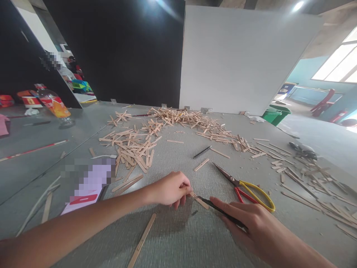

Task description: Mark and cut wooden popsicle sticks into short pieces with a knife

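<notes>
Black knife (pixel 232 219) at craft stick (pixel 204 204)

A gray table (pixel 173 160) fronts a black panel (pixel 125 48) and a white panel (pixel 240 59). Near its front, the stick's long axis slants down-right from the left hand (pixel 175 189), pinching its far end, toward the right hand (pixel 248 219), closed round the knife.

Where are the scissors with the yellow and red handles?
In the head view, the scissors lie on the table right of centre, just beyond the person's right hand.
</notes>
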